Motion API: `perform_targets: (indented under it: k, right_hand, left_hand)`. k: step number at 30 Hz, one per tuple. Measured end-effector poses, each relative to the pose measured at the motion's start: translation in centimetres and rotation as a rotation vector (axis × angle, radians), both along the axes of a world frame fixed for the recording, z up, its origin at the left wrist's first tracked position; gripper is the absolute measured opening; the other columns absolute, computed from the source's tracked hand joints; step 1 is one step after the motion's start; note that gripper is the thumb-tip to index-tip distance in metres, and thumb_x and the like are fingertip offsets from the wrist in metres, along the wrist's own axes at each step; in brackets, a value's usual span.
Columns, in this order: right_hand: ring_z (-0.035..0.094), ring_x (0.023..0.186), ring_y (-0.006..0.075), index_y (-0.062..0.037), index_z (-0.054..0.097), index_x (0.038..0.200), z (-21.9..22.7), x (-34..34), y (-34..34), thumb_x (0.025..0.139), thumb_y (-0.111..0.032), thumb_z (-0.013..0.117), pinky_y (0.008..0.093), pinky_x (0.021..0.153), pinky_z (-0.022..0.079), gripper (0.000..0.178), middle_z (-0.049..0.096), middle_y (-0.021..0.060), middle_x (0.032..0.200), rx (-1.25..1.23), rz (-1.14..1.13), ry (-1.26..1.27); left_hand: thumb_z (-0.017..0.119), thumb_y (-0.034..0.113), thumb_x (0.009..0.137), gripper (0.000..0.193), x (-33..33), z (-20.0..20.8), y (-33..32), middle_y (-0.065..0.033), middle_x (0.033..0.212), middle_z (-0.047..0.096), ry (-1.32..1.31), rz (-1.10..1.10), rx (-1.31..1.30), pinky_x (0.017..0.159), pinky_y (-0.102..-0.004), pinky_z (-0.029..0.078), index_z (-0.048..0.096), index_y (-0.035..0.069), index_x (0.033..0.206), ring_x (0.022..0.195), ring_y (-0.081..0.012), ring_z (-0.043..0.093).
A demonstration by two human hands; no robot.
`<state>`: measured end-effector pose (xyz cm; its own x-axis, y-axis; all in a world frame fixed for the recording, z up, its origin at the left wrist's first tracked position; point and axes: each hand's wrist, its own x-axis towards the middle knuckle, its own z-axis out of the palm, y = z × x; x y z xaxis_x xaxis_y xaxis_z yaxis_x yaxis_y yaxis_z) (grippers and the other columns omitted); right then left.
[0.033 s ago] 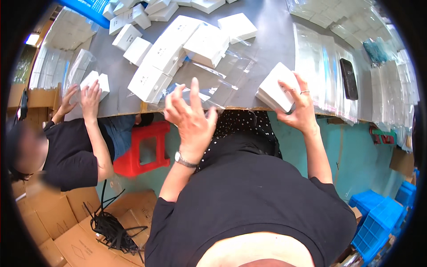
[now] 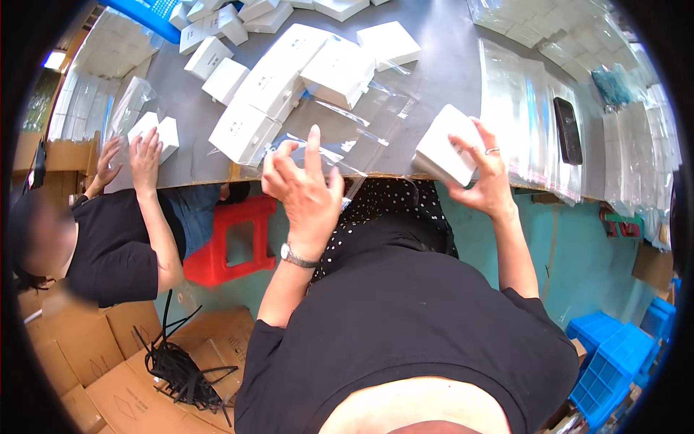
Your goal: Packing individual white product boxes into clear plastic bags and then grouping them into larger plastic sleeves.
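Note:
My right hand [image 2: 481, 170] is closed round a white box [image 2: 447, 147] at the front edge of the table, thumb on the near side and fingers over its right end. My left hand [image 2: 303, 181] is open, its fingers spread over the table edge. Beside those fingers lie clear plastic bags [image 2: 367, 137]; whether a fingertip touches the film I cannot tell. Just beyond my left hand, a row of white boxes [image 2: 246, 134] runs away from the edge, with another white box [image 2: 336, 71] resting against its right side.
On the left a co-worker's hands [image 2: 144, 155] are at small white boxes. Flat clear bags [image 2: 506, 108] and a black phone [image 2: 568, 130] lie to the right. More boxes [image 2: 264, 18] and a blue basket [image 2: 148, 16] stand at the back. A red stool [image 2: 231, 246] is below.
My left hand has shifted slightly to the left. The white box in my right hand has tilted and moved a little; the other boxes look the same.

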<state>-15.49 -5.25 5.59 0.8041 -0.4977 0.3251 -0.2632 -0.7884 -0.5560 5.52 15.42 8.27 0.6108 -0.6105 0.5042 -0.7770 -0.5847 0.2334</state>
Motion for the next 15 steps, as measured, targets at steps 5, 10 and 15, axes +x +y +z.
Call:
perform_targets:
  k: [5, 10, 15]
  right_hand:
    - [0.041, 0.135, 0.0428, -0.0178, 0.062, 0.129, 0.9, 6.1, 3.2, 0.051, -0.027, 0.076, 0.0498, 0.110, 0.039, 0.080, 0.040, 0.0262, 0.144, 0.252, 0.417, -0.109]
    - [0.046, 0.127, 0.0444, -0.0191, 0.061, 0.131, 0.4, 14.8, 5.4, 0.058, -0.027, 0.078, 0.0485, 0.107, 0.040, 0.075, 0.048, 0.0280, 0.136, 0.028, 0.330, -0.149]
    - [0.041, 0.126, 0.0424, -0.0201, 0.055, 0.138, -0.7, 17.7, 7.1, 0.063, -0.034, 0.082, 0.0483, 0.101, 0.039, 0.080, 0.047, 0.0226, 0.136, -0.282, -0.079, -0.108]
  left_hand:
    - [0.072, 0.017, 0.082, 0.023, 3.2, 0.0, 1.4, -0.0022, 0.094, 0.061, 0.210, -0.039, -0.163, 0.092, -0.0409, 0.033, 0.074, 0.014, 0.104, 0.096, -0.0239, 0.054]
    - [0.072, 0.016, 0.082, 0.018, 3.3, -0.2, 1.1, -0.0007, 0.087, 0.061, 0.077, -0.105, -0.324, 0.089, -0.0392, 0.034, 0.076, 0.012, 0.099, 0.091, -0.0219, 0.056]
    - [0.074, 0.014, 0.077, 0.035, 1.0, -1.7, 1.7, -0.0065, 0.105, 0.052, 0.056, -0.041, -0.216, 0.095, -0.0456, 0.033, 0.070, 0.017, 0.112, 0.109, -0.0289, 0.047]
